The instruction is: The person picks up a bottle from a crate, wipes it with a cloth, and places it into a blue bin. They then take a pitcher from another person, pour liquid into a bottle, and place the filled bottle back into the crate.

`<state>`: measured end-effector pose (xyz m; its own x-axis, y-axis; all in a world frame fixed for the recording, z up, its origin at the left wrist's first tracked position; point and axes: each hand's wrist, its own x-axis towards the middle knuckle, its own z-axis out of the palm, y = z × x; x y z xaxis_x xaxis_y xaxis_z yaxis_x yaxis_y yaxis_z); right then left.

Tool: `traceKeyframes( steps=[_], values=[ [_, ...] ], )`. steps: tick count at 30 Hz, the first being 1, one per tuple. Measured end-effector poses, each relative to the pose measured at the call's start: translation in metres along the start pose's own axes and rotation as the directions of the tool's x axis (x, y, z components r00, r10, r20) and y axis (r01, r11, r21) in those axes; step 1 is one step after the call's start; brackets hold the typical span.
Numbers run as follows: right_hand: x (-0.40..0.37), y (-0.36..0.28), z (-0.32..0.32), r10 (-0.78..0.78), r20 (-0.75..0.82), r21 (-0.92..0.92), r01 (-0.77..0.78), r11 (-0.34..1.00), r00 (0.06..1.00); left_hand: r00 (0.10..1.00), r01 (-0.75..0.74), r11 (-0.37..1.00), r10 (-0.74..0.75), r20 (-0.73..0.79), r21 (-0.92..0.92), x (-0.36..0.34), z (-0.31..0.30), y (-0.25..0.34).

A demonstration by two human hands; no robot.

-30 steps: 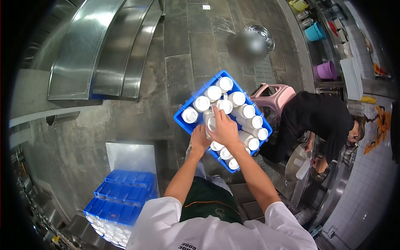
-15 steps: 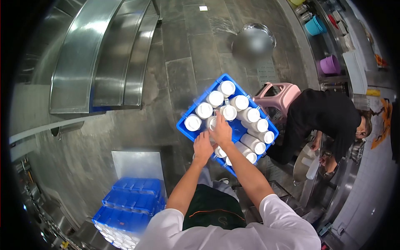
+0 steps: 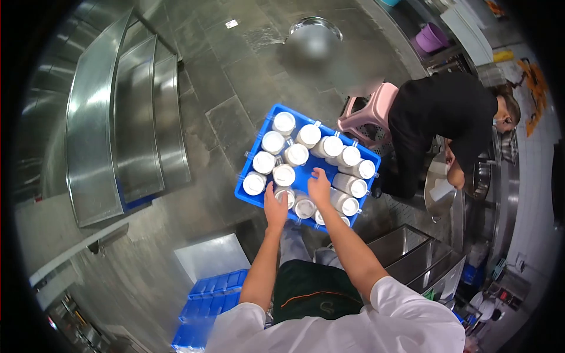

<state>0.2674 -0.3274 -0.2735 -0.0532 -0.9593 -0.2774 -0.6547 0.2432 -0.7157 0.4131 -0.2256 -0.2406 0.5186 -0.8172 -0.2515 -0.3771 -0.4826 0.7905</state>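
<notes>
A blue crate [image 3: 244, 182] holds several white jars with round white lids, some upright and some tilted. My left hand [image 3: 275, 206] is at the crate's near left part, fingers spread beside a jar [image 3: 285, 198] that it partly covers. Whether it grips that jar is unclear. Over the blue floor of the crate, right of the middle, my right hand [image 3: 319, 187] has its fingers apart and holds nothing. Just left of it stands another jar [image 3: 283, 175].
Stacked blue crates [image 3: 206, 306] stand at lower left, a steel rack [image 3: 97, 129] at left. A person in black [image 3: 441, 112] bends over a metal pot [image 3: 436, 191] at right, near a pink stool [image 3: 368, 115].
The view has turned and shifted. My right hand has let go of the jars near the crate's middle and moved right. My left hand has moved to the near left jar.
</notes>
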Motion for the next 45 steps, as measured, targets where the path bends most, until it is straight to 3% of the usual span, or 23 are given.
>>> traceKeyframes(
  steps=[1,2,3,4,6,7,10,12,13,14,16,18,20,23,24,26,28,30,32,35,39,42,45],
  values=[
    [0.007,0.002,0.002,0.009,-0.018,0.015,-0.009,1.0,1.0,0.996,0.088,0.992,-0.086,0.025,-0.095,0.008,0.0,0.003],
    [0.02,0.0,0.005,0.262,0.129,0.375,-0.291,0.88,0.956,0.984,0.176,0.967,-0.168,0.058,-0.185,0.017,0.0,0.006],
    [0.033,-0.001,0.006,0.41,0.351,0.626,-0.536,0.566,0.842,0.984,0.175,0.951,-0.164,0.066,-0.253,0.023,0.004,0.004],
    [0.045,-0.004,0.009,0.408,0.341,0.643,-0.526,0.556,0.847,0.987,0.157,0.956,-0.144,0.073,-0.247,0.03,0.008,0.001],
    [0.059,-0.012,0.019,0.308,0.462,0.522,-0.536,0.664,0.832,0.971,0.232,0.947,-0.213,0.106,-0.224,0.039,0.011,-0.008],
    [0.064,-0.014,0.023,0.305,0.415,0.421,-0.478,0.771,0.857,0.972,0.229,0.956,-0.216,0.09,-0.185,0.041,0.013,-0.013],
    [0.061,-0.015,0.021,0.268,0.443,0.396,-0.455,0.798,0.855,0.987,0.159,0.97,-0.157,0.026,-0.187,0.037,0.013,-0.006],
    [0.062,0.018,0.044,0.115,0.513,0.424,-0.367,0.828,0.851,0.965,0.246,0.965,-0.235,0.112,-0.092,0.039,0.008,-0.007],
    [0.045,-0.012,0.027,0.182,0.477,0.463,-0.422,0.779,0.86,0.984,0.172,0.982,-0.168,0.054,-0.08,0.042,0.019,-0.039],
    [0.041,-0.001,0.034,0.171,0.402,0.391,-0.337,0.856,0.9,0.996,0.093,0.993,-0.093,0.006,-0.071,0.041,0.025,-0.057],
    [0.017,0.017,0.03,0.112,0.156,0.371,-0.163,0.914,0.981,0.984,0.17,0.972,-0.158,0.084,-0.164,0.028,0.002,-0.025],
    [-0.033,0.005,-0.031,-0.021,0.086,0.379,-0.013,0.925,0.996,0.999,-0.001,0.998,0.004,-0.049,0.069,0.004,-0.015,0.006],
    [-0.091,0.007,-0.083,-0.071,0.046,0.442,0.044,0.896,0.996,0.961,-0.242,0.97,0.237,-0.143,-0.021,-0.031,-0.013,0.033],
    [-0.202,0.028,-0.194,0.012,0.138,0.378,-0.064,0.923,0.99,0.916,-0.4,0.915,0.401,0.015,-0.058,-0.102,0.013,0.092],
    [-0.24,0.066,-0.204,0.008,0.004,0.407,-0.009,0.914,1.0,0.882,-0.453,0.888,0.46,0.101,-0.085,-0.125,0.029,0.1],
    [-0.321,0.121,-0.263,0.169,-0.083,0.371,-0.127,0.92,0.982,0.752,-0.519,0.832,0.554,0.358,-0.196,-0.171,0.061,0.131],
    [-0.399,0.182,-0.318,0.362,-0.303,0.141,-0.334,0.932,0.882,0.552,-0.518,0.776,0.624,0.553,-0.358,-0.216,0.093,0.16],
    [-0.478,0.22,-0.363,0.4,-0.691,0.078,-0.488,0.869,0.602,0.384,-0.545,0.726,0.661,0.644,-0.419,-0.25,0.126,0.186],
    [-0.545,0.238,-0.414,0.523,-0.793,0.294,-0.557,0.777,0.312,0.092,-0.601,0.658,0.621,0.778,-0.454,-0.278,0.154,0.214],
    [-0.612,0.282,-0.482,0.548,-0.836,0.459,-0.539,0.707,0.008,-0.072,-0.593,0.657,0.533,0.843,-0.466,-0.329,0.197,0.248],
    [-0.647,0.373,-0.586,0.529,-0.848,0.49,-0.441,0.752,-0.039,-0.113,-0.569,0.702,0.449,0.886,-0.428,-0.4,0.263,0.274],
    [-0.649,0.469,-0.667,0.572,-0.817,0.43,-0.738,0.52,-0.072,-0.081,-0.541,0.729,0.451,0.889,-0.419,-0.468,0.312,0.288],
    [-0.641,0.574,-0.697,0.618,-0.781,0.503,-0.677,0.537,-0.091,-0.048,-0.464,0.779,0.454,0.89,-0.422,-0.544,0.353,0.307]
  ],
)
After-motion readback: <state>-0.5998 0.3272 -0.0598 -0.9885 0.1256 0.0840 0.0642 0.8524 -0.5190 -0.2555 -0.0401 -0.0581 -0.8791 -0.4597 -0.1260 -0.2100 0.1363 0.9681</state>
